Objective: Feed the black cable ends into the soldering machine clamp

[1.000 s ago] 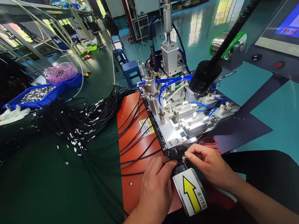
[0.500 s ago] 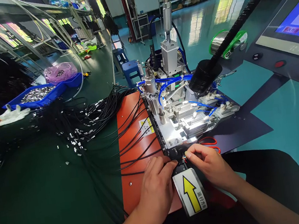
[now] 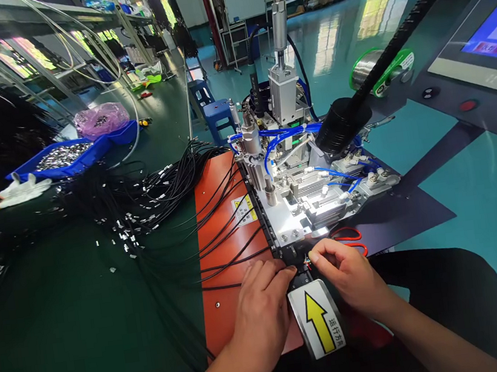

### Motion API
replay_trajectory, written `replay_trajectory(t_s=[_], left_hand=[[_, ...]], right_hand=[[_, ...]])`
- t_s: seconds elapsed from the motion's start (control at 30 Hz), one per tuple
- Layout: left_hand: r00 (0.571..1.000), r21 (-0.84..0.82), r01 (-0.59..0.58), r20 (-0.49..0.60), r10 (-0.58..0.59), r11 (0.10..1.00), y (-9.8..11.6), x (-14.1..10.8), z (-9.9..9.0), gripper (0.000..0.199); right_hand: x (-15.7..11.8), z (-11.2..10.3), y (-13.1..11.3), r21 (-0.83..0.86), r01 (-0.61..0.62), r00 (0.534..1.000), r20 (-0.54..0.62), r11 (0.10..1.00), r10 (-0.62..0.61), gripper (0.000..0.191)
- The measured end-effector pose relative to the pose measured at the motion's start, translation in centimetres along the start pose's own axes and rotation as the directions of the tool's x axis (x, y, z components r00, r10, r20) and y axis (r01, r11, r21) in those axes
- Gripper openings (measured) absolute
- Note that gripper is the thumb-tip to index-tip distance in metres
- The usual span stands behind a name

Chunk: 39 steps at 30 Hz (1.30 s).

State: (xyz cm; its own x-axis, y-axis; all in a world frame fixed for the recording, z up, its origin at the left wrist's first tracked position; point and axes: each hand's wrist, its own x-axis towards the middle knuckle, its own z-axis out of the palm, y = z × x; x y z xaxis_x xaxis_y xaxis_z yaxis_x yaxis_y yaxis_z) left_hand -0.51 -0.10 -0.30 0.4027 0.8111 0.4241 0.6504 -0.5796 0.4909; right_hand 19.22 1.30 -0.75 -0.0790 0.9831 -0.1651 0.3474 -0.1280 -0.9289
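Observation:
My left hand [image 3: 263, 300] lies at the edge of the orange plate [image 3: 224, 329], fingers closed on a black cable [image 3: 221, 287] that runs in beneath them from the left. Thin coloured wires [image 3: 307, 262] show in the small gap between both hands. Thumb and forefinger of my right hand [image 3: 346, 271] pinch at these wires, whose tips are hidden. Both hands are over a dark track at the near end of the metal machine [image 3: 304, 191]. Just below them is a white plate with a yellow arrow [image 3: 317, 317].
Several more black cables [image 3: 228, 240] cross the orange plate into the machine. Red-handled scissors [image 3: 351, 235] lie behind my right hand. A black flexible hose [image 3: 343, 124] reaches over the machine; a control panel [image 3: 467, 75] stands right. Leftward are cable bundles [image 3: 175, 186] and a blue tray [image 3: 29, 172].
Both hands keep nearly the same place and grip. The whole view has shifted very slightly; no thing has visibly been taken up or let go.

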Motion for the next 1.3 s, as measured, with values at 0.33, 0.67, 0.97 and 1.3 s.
replay_trajectory(t_s=[0.33, 0.67, 0.97, 1.3], left_hand=[[0.999, 0.063, 0.032, 0.011, -0.032, 0.998, 0.0, -0.2, 0.1, 0.024], [0.999, 0.017, 0.039, 0.028, -0.039, 0.999, -0.2, -0.2, 0.2, 0.024], [0.999, 0.018, 0.042, 0.032, -0.042, 0.999, -0.2, -0.4, 0.2, 0.024], [0.999, 0.036, 0.034, 0.029, -0.035, 0.999, -0.1, -0.1, 0.2, 0.024]], right_hand=[[-0.1, 0.2, 0.7, -0.019, -0.035, 0.999, -0.035, 0.999, 0.034, 0.027], [-1.9, -0.6, -0.3, 0.107, -0.175, 0.98, 0.113, 0.979, 0.163, 0.032], [-1.5, -0.2, -0.1, 0.116, -0.214, 0.976, 0.052, 0.97, 0.21, 0.029], [-1.9, 0.0, -1.0, -0.056, -0.131, 0.991, -0.045, 0.99, 0.128, 0.029]])
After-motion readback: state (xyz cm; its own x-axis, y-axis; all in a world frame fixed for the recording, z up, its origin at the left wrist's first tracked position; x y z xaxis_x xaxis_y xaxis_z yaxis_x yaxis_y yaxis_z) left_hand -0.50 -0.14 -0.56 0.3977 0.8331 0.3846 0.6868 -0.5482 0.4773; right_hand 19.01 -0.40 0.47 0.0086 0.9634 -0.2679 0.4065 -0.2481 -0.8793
